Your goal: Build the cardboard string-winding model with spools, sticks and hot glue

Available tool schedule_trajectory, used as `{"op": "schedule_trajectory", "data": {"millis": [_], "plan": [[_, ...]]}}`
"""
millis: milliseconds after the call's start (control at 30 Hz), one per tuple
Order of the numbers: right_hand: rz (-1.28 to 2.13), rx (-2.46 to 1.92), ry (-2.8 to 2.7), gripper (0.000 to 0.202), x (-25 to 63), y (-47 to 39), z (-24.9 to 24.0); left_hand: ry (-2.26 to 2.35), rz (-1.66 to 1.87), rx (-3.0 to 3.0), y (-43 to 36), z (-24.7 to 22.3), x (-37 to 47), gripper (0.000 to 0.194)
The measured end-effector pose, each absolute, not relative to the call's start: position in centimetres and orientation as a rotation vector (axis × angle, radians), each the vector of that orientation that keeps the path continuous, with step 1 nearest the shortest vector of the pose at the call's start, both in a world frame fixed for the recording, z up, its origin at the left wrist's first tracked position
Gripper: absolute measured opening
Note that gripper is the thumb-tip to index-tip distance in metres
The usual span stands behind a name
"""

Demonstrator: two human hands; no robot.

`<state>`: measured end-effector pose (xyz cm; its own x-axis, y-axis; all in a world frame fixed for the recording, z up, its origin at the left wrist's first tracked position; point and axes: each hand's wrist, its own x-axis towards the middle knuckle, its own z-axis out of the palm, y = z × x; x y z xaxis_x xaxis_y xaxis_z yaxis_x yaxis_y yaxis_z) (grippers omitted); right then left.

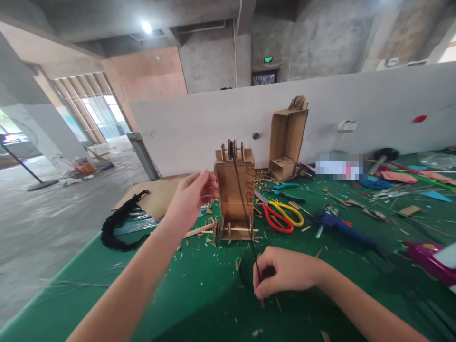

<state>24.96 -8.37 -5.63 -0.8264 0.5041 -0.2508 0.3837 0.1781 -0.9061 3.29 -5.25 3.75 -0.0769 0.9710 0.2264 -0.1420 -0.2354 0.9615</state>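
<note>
A cardboard model (pixel 235 190) stands upright on the green table, with small cardboard wheels along its top and a wooden stick axle (pixel 237 230) across its base. A black string (pixel 241 190) runs from the middle top wheel down the model's front. In front of it, my right hand (pixel 281 271) pinches the lower part of that string between thumb and fingers. Beside the model's left edge is my left hand (pixel 192 194), its fingers loosely bent and apart; whether they touch the cardboard I cannot tell.
A second cardboard model (pixel 288 140) stands by the white partition (pixel 199 128). To the right lie red-and-yellow-handled scissors (pixel 283 216), pliers (pixel 287 194) and a blue glue gun (pixel 345 232). A black yarn bundle (pixel 119 223) lies left. Cardboard scraps litter the green table (pixel 199 289).
</note>
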Motion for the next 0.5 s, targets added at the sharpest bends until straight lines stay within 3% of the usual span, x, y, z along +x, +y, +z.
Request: {"op": "schedule_trajectory", "data": {"millis": [200, 433, 500], "plan": [[1.779, -0.977, -2.273, 0.011, 25.7, -7.7, -5.6, 0.684, 1.794, 0.867, -5.3, 8.0, -0.9, 0.023], [1.792, -1.025, -2.288, 0.009, 26.1, -7.1, -5.6, 0.854, 2.204, 0.623, -4.9, 9.9, -5.6, 0.025], [1.809, -1.033, -2.266, 0.011, 26.2, -7.0, -5.5, 0.87, 2.28, 0.671, -5.2, 9.9, -6.5, 0.034]]}}
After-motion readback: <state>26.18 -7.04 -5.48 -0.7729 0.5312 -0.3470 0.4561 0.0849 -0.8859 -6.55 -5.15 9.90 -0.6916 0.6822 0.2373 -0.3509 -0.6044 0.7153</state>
